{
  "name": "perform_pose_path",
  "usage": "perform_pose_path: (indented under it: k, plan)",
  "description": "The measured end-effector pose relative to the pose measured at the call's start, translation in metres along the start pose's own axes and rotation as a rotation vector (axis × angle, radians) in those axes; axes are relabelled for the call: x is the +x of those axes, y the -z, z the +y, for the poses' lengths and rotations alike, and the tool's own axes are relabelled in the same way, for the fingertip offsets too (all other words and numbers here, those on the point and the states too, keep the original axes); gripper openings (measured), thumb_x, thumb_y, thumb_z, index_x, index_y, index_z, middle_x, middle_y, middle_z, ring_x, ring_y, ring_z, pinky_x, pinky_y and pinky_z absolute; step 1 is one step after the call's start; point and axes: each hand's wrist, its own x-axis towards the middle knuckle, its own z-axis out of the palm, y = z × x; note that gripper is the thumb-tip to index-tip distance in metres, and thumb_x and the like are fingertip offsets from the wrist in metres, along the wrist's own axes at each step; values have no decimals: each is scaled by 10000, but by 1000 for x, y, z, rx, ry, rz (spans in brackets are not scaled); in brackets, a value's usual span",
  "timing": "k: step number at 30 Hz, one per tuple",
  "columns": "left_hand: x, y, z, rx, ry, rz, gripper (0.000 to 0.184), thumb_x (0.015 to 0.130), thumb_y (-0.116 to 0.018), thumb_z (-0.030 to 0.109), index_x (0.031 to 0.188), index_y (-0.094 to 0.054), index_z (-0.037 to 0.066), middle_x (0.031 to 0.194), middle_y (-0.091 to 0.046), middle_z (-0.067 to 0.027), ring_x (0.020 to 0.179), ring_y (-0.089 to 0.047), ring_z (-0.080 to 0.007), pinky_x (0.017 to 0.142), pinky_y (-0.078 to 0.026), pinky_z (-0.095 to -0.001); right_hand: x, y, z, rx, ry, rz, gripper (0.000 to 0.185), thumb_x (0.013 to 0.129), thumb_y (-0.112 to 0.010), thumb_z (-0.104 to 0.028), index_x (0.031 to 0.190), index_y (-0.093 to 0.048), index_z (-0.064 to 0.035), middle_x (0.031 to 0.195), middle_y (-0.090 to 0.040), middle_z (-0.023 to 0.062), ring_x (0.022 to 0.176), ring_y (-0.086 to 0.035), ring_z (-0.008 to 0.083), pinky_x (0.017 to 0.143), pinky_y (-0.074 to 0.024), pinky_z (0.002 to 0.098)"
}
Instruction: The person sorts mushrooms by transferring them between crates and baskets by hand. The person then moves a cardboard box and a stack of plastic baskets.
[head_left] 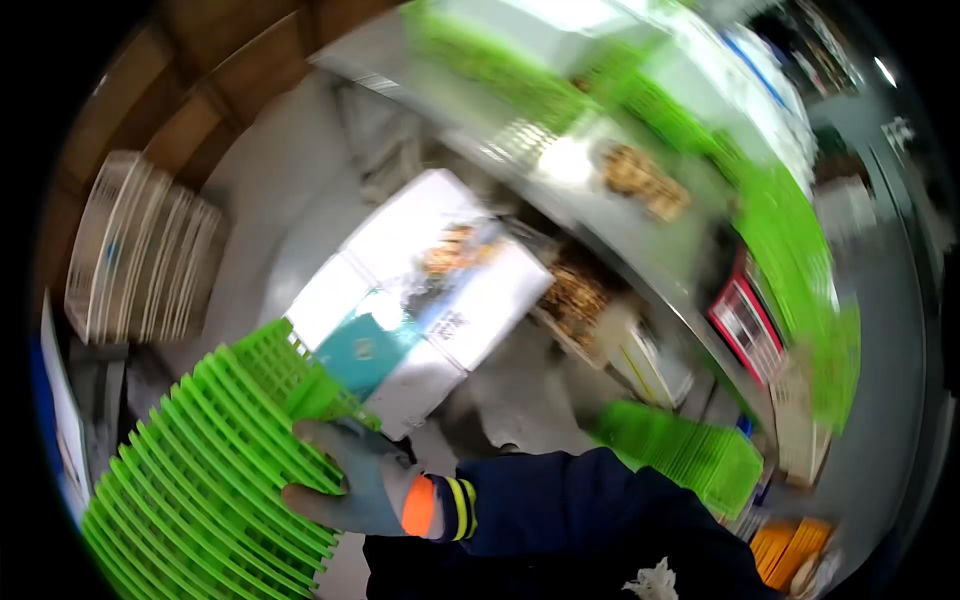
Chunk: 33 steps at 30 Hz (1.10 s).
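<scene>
My right hand, in a grey glove with an orange band at the wrist, reaches left out of a dark blue sleeve. Its thumb and fingers are spread around the near side of a tall stack of green plastic baskets and press on the rims. The nested baskets lean at a slant in the tilted view. Just beyond them is a white carton with a teal panel and a food picture on top. My left hand does not show.
A steel table carries green baskets and a brown pile of food. Beneath it sits a filled crate. More green baskets stand lower right; pale stacked crates are at left. A red-framed scale-like box is at the table's edge.
</scene>
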Motion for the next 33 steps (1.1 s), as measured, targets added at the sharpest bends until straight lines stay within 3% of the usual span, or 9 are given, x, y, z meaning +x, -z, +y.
perform_pose_path:
  k: [5,10,12,14,18,23,26,29,33]
  plan:
    - [-74,-76,112,110,-231,-241,355,851,-570,201,1133,-539,-13,1007,-612,-120,881,-592,-230,746,-481,-338,-167,62,24,4,-48,522,550,760,-691,-352,1132,-530,19,985,-591,193,914,-592,287,792,-471,344]
    - [-179,-159,182,188,-418,-450,350,854,-562,200,1126,-540,-19,1003,-610,-113,876,-590,-221,741,-478,-328,-342,131,98,416,-440,742,689,772,-631,-470,1187,-499,65,1131,-572,231,1025,-575,304,851,-463,371]
    - [-214,-184,206,207,-489,-548,348,856,-558,199,1124,-540,-22,1001,-610,-111,874,-590,-217,739,-477,-325,-400,144,105,509,-496,1043,535,787,-663,-372,1108,-566,46,896,-635,84,800,-583,125,723,-479,255]
    - [-244,-202,223,212,-557,-645,346,857,-555,198,1121,-540,-25,999,-609,-108,872,-589,-213,737,-476,-321,-461,159,92,461,-304,1251,425,814,-642,-326,1033,-607,36,812,-617,47,761,-556,97,697,-467,232]
    - [-302,-242,242,196,-686,-894,343,860,-549,197,1116,-541,-30,995,-608,-103,868,-588,-205,732,-474,-313,-573,183,75,250,-323,1435,298,828,-636,-252,968,-636,12,802,-616,23,741,-554,89,664,-463,246]
    - [-378,-288,272,180,-906,-1204,339,863,-541,195,1110,-541,-37,991,-606,-96,863,-586,-196,727,-472,-304,-677,208,67,315,-107,1808,365,795,-653,-307,921,-653,35,762,-644,58,663,-577,114,615,-473,262]
    - [-415,-322,287,-87,-627,-1464,326,864,-538,191,1082,-550,-51,964,-603,-89,847,-581,-187,723,-466,-308,-734,232,73,334,-116,1924,389,797,-654,-311,928,-647,55,770,-641,60,653,-576,112,607,-473,262]
    - [-492,-336,308,127,-1214,-1353,304,871,-535,173,1075,-556,-51,960,-611,-88,815,-574,-160,728,-457,-291,-780,258,95,312,64,1962,359,814,-641,-295,922,-644,48,740,-629,52,637,-573,113,581,-464,262]
    - [-591,-358,310,183,-1277,-1292,282,867,-548,158,1063,-570,-43,944,-625,-69,816,-561,-123,741,-440,-272,-824,297,154,651,404,1865,263,815,-640,-258,830,-646,5,715,-622,38,592,-561,119,548,-453,266]
